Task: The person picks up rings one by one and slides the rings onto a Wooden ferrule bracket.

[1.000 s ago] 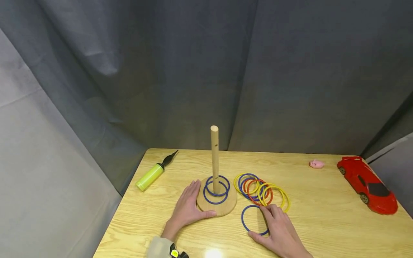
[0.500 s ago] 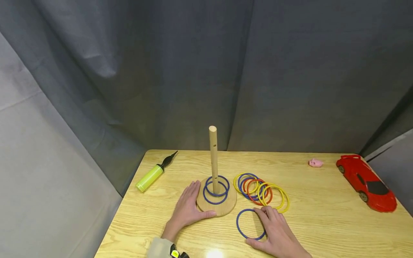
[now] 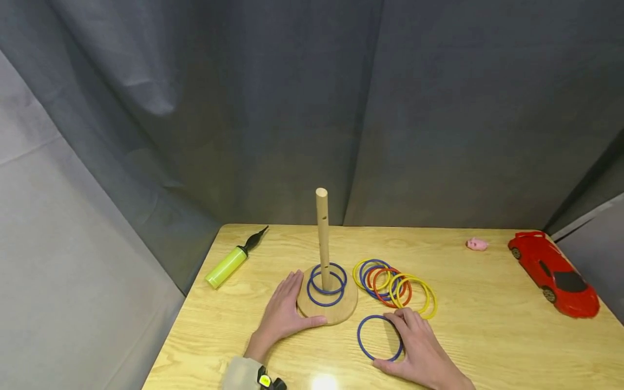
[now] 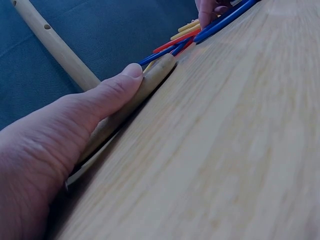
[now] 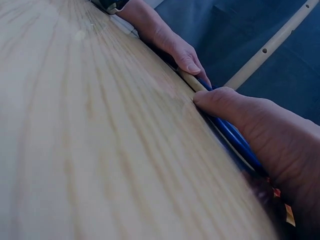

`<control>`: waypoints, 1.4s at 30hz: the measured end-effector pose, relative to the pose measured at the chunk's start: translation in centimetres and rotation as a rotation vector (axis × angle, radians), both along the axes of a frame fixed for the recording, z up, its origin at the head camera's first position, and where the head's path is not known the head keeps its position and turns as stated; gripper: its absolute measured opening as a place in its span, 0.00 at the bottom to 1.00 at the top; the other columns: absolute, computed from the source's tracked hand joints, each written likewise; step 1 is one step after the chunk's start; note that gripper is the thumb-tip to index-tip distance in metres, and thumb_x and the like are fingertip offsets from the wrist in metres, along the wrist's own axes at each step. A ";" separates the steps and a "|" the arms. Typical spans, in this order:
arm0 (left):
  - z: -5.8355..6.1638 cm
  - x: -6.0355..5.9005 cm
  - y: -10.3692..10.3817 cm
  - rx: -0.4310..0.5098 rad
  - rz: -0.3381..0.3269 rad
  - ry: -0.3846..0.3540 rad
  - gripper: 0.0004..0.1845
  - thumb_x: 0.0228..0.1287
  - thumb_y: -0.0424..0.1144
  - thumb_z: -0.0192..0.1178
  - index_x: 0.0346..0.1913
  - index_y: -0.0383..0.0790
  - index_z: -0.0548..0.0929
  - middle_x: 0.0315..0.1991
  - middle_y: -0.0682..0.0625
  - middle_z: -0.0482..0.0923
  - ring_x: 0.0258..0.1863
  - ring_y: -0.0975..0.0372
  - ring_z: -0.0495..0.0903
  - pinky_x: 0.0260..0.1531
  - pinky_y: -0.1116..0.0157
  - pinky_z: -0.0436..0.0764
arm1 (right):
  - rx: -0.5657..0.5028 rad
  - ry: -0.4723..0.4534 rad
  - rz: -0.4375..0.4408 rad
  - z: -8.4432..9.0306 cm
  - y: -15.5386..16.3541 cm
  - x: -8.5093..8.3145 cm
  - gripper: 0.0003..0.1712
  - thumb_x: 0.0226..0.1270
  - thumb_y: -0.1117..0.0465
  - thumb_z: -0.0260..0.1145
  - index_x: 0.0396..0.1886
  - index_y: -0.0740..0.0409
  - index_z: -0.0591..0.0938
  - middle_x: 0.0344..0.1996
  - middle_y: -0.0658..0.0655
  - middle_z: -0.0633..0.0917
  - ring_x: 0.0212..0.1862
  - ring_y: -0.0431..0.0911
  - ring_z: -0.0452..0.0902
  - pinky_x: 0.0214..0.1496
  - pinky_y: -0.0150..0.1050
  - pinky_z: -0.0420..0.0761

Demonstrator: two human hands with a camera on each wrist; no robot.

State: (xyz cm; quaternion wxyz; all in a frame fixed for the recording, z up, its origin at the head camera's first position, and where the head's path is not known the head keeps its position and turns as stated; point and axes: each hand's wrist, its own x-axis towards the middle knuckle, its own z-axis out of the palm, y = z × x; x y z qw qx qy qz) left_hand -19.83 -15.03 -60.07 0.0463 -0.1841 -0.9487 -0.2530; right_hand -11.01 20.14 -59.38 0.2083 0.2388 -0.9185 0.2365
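A wooden ring-toss stand (image 3: 323, 238) rises in the middle of the table, with two blue rings (image 3: 325, 305) around the foot of its peg. My left hand (image 3: 283, 317) holds its round base (image 3: 338, 315), fingers along the left edge and thumb at the front. In the left wrist view that thumb (image 4: 110, 97) lies against the base's rim. To the right, my right hand (image 3: 416, 349) grips a loose blue ring (image 3: 359, 338) by its right side, thumb at the near end and fingertips at the far end. The ring lies flat, close over the table.
Yellow, red and blue rings (image 3: 411, 278) overlap in a pile just beyond my right hand. A green hand pump (image 3: 228, 267) lies at the back left. Toward the back right are a pink toy pig (image 3: 476, 244) and a red toy car (image 3: 556, 276).
My right hand has slid the blue ring slightly left and nearer to me, then held it there over the last half second. My left hand has stayed on the base.
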 end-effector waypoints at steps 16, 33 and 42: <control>0.1 -0.1 0.0 0.004 0.007 -0.027 0.76 0.42 0.88 0.60 0.85 0.40 0.52 0.84 0.46 0.52 0.84 0.56 0.47 0.83 0.54 0.49 | -0.008 0.068 0.026 -0.2 0.0 -0.3 0.49 0.33 0.21 0.81 0.49 0.49 0.85 0.43 0.41 0.74 0.43 0.38 0.69 0.42 0.42 0.73; -0.1 -0.2 -0.2 -0.007 -0.003 -0.003 0.75 0.42 0.88 0.60 0.84 0.39 0.52 0.84 0.45 0.53 0.84 0.54 0.48 0.82 0.54 0.51 | -0.024 0.014 0.056 1.9 -0.1 0.0 0.47 0.32 0.23 0.83 0.48 0.47 0.86 0.44 0.39 0.76 0.42 0.34 0.70 0.41 0.38 0.77; -0.1 -0.2 0.0 -0.011 0.000 -0.015 0.75 0.43 0.88 0.60 0.85 0.40 0.51 0.84 0.46 0.51 0.84 0.55 0.47 0.82 0.54 0.50 | 0.030 0.048 0.125 5.5 0.3 -1.5 0.51 0.34 0.25 0.83 0.53 0.53 0.84 0.51 0.47 0.80 0.52 0.41 0.75 0.49 0.46 0.84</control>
